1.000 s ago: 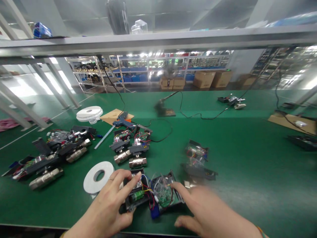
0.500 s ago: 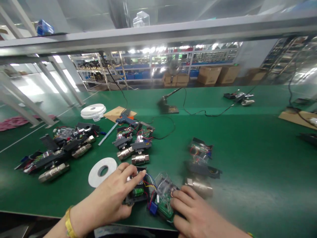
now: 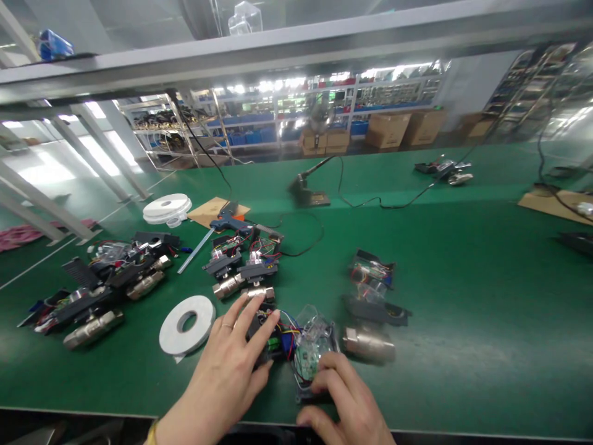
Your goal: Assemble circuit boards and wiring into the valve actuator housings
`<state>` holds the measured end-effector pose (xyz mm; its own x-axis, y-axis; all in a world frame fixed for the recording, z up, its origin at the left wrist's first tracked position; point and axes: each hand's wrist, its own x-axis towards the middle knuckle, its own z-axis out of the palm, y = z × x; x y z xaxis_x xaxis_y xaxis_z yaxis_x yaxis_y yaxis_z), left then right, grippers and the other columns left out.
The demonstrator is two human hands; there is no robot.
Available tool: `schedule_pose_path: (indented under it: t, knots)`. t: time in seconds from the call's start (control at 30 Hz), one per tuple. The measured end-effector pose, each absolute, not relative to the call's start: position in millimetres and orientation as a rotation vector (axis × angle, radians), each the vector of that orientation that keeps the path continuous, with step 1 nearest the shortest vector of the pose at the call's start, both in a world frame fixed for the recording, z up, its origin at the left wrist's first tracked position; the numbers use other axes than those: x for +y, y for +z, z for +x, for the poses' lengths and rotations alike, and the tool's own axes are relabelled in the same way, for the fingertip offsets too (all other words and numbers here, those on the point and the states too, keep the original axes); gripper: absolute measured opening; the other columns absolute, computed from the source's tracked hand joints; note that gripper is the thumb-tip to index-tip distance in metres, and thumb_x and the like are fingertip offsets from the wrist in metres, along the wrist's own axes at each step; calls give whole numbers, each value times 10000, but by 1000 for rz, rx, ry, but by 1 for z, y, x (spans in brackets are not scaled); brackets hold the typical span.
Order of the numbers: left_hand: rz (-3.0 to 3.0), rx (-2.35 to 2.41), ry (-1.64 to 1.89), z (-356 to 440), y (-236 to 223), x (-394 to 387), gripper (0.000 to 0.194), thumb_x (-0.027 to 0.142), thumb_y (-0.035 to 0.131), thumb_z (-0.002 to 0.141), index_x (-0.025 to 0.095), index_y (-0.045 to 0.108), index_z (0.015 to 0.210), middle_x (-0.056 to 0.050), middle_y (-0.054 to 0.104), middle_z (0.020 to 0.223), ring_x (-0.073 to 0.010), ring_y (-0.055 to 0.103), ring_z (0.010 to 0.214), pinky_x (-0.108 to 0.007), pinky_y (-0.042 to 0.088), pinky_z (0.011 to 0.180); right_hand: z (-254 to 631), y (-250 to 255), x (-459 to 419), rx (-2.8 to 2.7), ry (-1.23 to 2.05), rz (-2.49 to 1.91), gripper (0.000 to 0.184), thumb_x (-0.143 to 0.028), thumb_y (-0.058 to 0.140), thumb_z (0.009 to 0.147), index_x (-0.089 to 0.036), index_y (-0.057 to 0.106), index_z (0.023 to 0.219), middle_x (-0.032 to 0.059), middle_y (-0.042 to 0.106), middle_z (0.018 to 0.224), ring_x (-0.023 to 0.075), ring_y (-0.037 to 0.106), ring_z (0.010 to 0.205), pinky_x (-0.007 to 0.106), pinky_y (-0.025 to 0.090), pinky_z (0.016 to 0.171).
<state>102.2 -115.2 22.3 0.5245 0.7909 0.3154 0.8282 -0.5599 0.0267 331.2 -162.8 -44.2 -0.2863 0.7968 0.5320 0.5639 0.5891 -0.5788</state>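
Observation:
An opened black device housing point(image 3: 278, 346) with coloured wires, a green cell and a green circuit board under a clear cover point(image 3: 311, 349) lies at the near edge of the green bench point(image 3: 463, 296). My left hand point(image 3: 231, 371) rests on its left half, fingers stretched over the wires. My right hand point(image 3: 343, 402) presses on the lower edge of the right half with bent fingers. A similar unit with a metal valve point(image 3: 370, 343) lies just to the right.
A roll of white tape point(image 3: 186, 318) lies left of my hands. Two valve units point(image 3: 241, 275) sit behind, and several more point(image 3: 102, 287) at the far left. A glue gun point(image 3: 227, 222), cardboard, tape rolls point(image 3: 167, 208) and a soldering stand point(image 3: 308, 194) stand further back.
Both hands have drawn the housing a little nearer to me. My right hand slid from the housing's right side to its lower edge. The camera view shifted slightly.

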Motion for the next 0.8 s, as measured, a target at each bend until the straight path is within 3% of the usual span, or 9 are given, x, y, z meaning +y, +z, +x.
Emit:
schedule_pose_path:
  t: [0.1,0.2,0.4,0.67,0.8]
  knots:
    - [-2524,-1408,-605,110,17,-128,394,217,586,892,288,608,1279,-154,387,1567,-434,275,1471,-632,455,974,335,-38,-164,-1959,506,-1074,98,-155,594,917,-208,513,913,65,559,988,195,612,848,297,542,722]
    - [-2478,-1446,-694,121,14,-130,196,230,633,878,265,686,1063,-124,446,1548,-399,238,1503,-608,339,1079,332,-33,-161,-1948,535,-1090,107,-116,563,905,-208,525,945,58,572,953,204,607,833,321,533,717]
    - [-2481,-1393,-550,141,12,-115,211,273,688,865,267,695,1075,-89,440,1571,-367,239,1515,-622,72,1214,326,-29,-155,-1954,574,-1189,95,-148,501,944,-193,550,1011,77,615,916,233,599,808,360,516,679]
    - [-2419,-1198,-833,129,12,-129,109,251,673,904,263,717,1004,-58,631,1392,-312,373,1460,-600,150,1234,331,-16,-154,-1848,800,-1255,246,-137,456,935,-195,603,1123,113,612,1118,248,606,1028,399,537,880]
    - [-2405,-1262,-888,126,11,-131,93,208,632,920,256,711,922,-48,652,1356,-301,420,1426,-579,205,1214,328,-15,-153,-1861,863,-1278,198,-146,467,941,-188,629,1046,105,596,1112,250,588,1037,408,524,886]
